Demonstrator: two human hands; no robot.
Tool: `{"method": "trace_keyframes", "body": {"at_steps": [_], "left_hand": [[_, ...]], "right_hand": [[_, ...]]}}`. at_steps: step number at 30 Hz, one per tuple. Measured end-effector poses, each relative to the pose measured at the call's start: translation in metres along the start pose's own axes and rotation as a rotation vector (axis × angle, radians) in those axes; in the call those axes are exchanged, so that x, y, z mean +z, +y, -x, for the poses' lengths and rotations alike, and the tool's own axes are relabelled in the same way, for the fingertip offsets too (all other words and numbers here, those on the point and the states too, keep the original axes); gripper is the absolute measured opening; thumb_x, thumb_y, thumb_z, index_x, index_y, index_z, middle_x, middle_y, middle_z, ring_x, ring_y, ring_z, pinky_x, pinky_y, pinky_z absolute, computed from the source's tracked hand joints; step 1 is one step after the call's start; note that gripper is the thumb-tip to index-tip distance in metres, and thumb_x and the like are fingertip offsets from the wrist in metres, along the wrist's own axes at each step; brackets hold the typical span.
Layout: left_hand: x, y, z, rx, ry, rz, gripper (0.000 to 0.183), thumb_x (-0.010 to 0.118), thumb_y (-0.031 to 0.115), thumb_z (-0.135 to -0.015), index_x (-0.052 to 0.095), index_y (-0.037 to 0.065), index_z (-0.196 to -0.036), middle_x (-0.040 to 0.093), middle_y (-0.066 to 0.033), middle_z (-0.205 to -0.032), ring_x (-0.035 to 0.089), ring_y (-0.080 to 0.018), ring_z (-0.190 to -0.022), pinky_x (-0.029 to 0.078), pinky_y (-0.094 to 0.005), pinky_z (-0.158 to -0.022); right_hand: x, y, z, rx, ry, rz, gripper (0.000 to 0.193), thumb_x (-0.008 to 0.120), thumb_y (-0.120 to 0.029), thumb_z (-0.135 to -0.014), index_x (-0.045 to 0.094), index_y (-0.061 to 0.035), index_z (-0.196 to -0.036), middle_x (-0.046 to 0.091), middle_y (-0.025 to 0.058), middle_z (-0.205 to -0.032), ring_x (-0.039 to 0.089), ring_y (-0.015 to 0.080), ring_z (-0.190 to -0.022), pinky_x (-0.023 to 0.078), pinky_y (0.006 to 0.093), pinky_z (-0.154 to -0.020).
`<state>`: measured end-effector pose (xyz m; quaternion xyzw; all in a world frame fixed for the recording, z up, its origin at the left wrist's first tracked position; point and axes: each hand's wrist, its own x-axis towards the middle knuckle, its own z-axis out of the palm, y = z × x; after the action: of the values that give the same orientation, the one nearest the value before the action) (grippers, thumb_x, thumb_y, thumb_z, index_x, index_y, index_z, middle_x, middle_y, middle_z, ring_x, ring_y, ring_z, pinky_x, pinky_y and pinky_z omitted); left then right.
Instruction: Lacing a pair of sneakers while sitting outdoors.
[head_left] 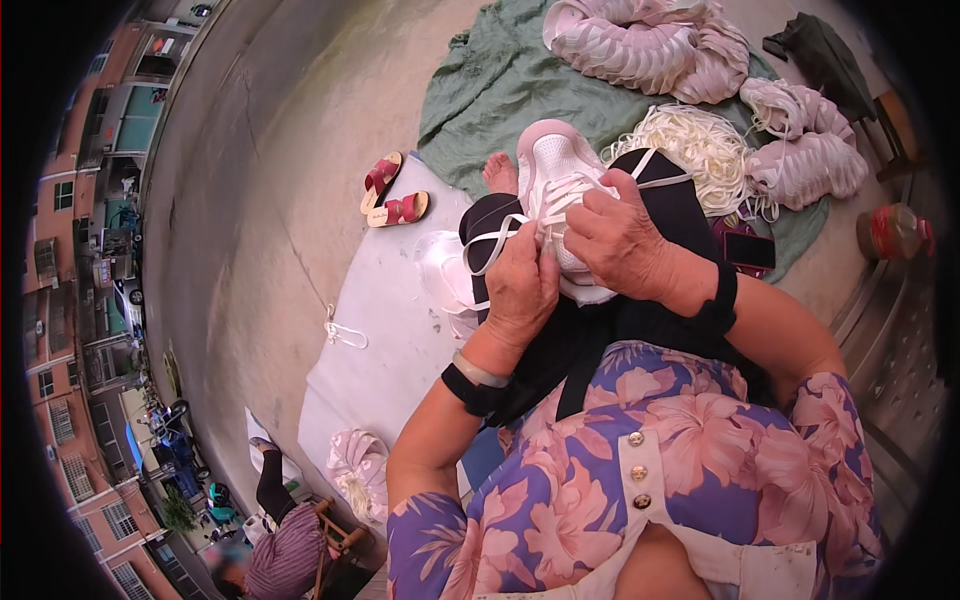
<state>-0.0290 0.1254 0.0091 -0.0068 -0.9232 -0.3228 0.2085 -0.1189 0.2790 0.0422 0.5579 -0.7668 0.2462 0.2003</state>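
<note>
A white and pink sneaker upper [553, 160] lies over my lap with its pink toe pointing away from me. A white shoelace [492, 238] is threaded through its eyelets, and one loop hangs out to the left. My left hand [520, 285] is closed at the left eyelet row, pinching the lace. On the other side my right hand [622, 240] is bent over the tongue, fingers closed on the lace; a loose end runs out past it to the right. The fingertips partly cover the upper eyelets.
A heap of white laces [680, 150] and bundled pink-white uppers [650, 45] lie on green cloth [480, 100]. Red sandals [400, 208] sit at the left. A phone [748, 250] and a bottle [888, 232] are at the right. Another person [285, 550] sits lower left.
</note>
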Motion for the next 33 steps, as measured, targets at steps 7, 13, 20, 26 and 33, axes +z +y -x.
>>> {"method": "trace_keyframes", "body": {"at_steps": [7, 13, 20, 26, 33], "left_hand": [[-0.004, 0.000, 0.007, -0.083, -0.031, 0.072, 0.032, 0.063, 0.006, -0.081, 0.049, -0.001, -0.109, 0.059, -0.0088, -0.077, 0.058, -0.0146, -0.058, 0.047, -0.0261, -0.054], [-0.012, -0.002, -0.004, -0.517, 0.061, 0.343, 0.035, 0.065, 0.012, -0.081, 0.049, -0.003, -0.108, 0.057, -0.0077, -0.062, 0.055, -0.0146, -0.052, 0.046, -0.0272, -0.053], [-0.015, -0.035, -0.032, -0.264, -0.142, -0.008, 0.030, 0.062, 0.012, -0.074, 0.062, 0.005, -0.103, 0.058, -0.0097, -0.076, 0.059, -0.0229, -0.071, 0.047, -0.0330, -0.065], [-0.008, -0.032, -0.039, -0.038, -0.043, -0.103, 0.015, 0.055, 0.006, -0.076, 0.060, 0.004, -0.091, 0.057, -0.0127, -0.083, 0.058, -0.0280, -0.074, 0.047, -0.0371, -0.067], [-0.009, -0.013, -0.030, -0.223, 0.244, 0.272, 0.012, 0.046, 0.000, -0.086, 0.052, 0.002, -0.096, 0.057, -0.0086, -0.073, 0.057, -0.0150, -0.065, 0.047, -0.0269, -0.061]], "right_hand": [[-0.101, 0.058, 0.136, 0.326, -0.066, 0.159, 0.012, 0.067, -0.009, -0.066, 0.057, -0.0075, -0.072, 0.049, 0.0019, -0.070, 0.050, 0.0209, -0.068, 0.034, 0.0380, -0.075], [-0.090, 0.045, 0.151, 0.389, -0.146, 0.022, 0.013, 0.067, -0.007, -0.066, 0.058, -0.0067, -0.075, 0.051, 0.0038, -0.072, 0.052, 0.0222, -0.072, 0.035, 0.0399, -0.079], [-0.068, 0.037, 0.097, 0.381, -0.044, -0.111, 0.029, 0.064, -0.003, -0.065, 0.058, -0.0049, -0.094, 0.056, 0.0070, -0.089, 0.054, 0.0255, -0.085, 0.036, 0.0411, -0.085], [-0.034, 0.021, 0.064, 0.261, -0.046, -0.102, 0.037, 0.064, -0.004, -0.065, 0.058, -0.0058, -0.101, 0.056, 0.0059, -0.090, 0.053, 0.0233, -0.088, 0.036, 0.0395, -0.082], [-0.031, 0.026, 0.068, 0.122, -0.115, 0.006, 0.023, 0.058, -0.006, -0.070, 0.058, -0.0051, -0.094, 0.045, 0.0024, -0.064, 0.048, 0.0207, -0.069, 0.037, 0.0385, -0.077]]}}
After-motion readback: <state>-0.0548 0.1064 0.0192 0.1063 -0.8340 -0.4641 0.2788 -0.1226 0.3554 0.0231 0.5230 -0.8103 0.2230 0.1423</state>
